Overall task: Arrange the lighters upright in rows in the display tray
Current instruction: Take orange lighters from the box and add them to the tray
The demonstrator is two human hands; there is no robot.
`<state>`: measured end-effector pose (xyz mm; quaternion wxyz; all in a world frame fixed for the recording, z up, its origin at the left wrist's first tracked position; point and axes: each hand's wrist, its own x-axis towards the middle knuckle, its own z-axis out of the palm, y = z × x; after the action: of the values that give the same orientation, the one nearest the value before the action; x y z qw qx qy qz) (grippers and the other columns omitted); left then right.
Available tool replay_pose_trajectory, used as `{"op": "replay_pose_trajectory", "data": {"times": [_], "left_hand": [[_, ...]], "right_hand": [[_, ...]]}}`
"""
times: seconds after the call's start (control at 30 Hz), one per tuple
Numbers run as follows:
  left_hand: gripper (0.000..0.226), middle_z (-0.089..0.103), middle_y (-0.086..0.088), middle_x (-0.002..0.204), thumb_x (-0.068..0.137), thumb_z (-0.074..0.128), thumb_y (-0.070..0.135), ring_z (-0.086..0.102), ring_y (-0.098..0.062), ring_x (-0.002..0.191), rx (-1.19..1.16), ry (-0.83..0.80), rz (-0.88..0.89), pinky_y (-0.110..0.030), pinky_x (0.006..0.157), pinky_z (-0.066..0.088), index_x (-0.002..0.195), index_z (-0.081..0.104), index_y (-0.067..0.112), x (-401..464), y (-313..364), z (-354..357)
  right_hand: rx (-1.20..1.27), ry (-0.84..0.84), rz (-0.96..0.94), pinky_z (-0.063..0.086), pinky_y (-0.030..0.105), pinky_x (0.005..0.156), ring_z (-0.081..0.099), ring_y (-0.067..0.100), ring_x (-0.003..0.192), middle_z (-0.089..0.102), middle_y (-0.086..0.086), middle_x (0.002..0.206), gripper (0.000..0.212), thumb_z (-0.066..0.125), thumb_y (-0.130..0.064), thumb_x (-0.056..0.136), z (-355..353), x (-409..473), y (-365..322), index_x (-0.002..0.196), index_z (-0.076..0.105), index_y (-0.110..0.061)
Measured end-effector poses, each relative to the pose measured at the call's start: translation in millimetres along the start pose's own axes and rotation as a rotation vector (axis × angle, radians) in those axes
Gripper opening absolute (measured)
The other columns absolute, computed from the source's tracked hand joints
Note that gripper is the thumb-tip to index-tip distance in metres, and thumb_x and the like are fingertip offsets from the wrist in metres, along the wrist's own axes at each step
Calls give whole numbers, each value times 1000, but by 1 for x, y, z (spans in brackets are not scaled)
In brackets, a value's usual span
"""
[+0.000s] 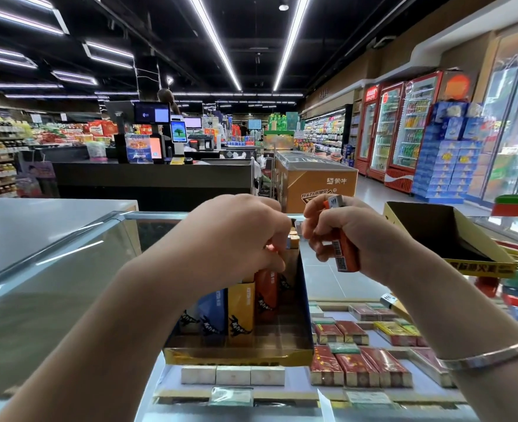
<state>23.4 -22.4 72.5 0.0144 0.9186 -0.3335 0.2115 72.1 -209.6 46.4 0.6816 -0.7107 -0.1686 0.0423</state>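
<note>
Left hand (236, 236) is right over the display tray (239, 356), fingers (277, 257) curled down pinching the top of an orange lighter (266, 289) standing in the tray beside blue and yellow ones. Right of the tray, the right hand (352, 236) grips another orange lighter (344, 251) upright in mid-air. Further right of the tray, an open cardboard box (477, 263) sits on the glass desk (53, 269).

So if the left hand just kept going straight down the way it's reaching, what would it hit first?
Probably the orange lighter it is pinching in the display tray, right under the left hand; depth is hard to judge.
</note>
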Motion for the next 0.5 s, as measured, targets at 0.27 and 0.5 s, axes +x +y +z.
{"op": "replay_pose_trajectory", "data": {"times": [0.27,0.5], "left_hand": [[3,64,24,71,75,72,32,58,4,68,-198,70,-31,-15,66,48,77,71,34,0,-9,2],[23,68,20,73,72,66,41,63,4,68,-518,163,-77,-12,59,49,96,64,41,3,-12,5]], "right_hand": [[44,-4,-23,43,26,43,53,19,47,60,13,65,23,44,12,76,-1,0,1,85,55,-6],[-18,-120,-50,35,20,38,43,12,42,57,8,68,27,54,10,79,1,-2,-2,98,53,-8]]}}
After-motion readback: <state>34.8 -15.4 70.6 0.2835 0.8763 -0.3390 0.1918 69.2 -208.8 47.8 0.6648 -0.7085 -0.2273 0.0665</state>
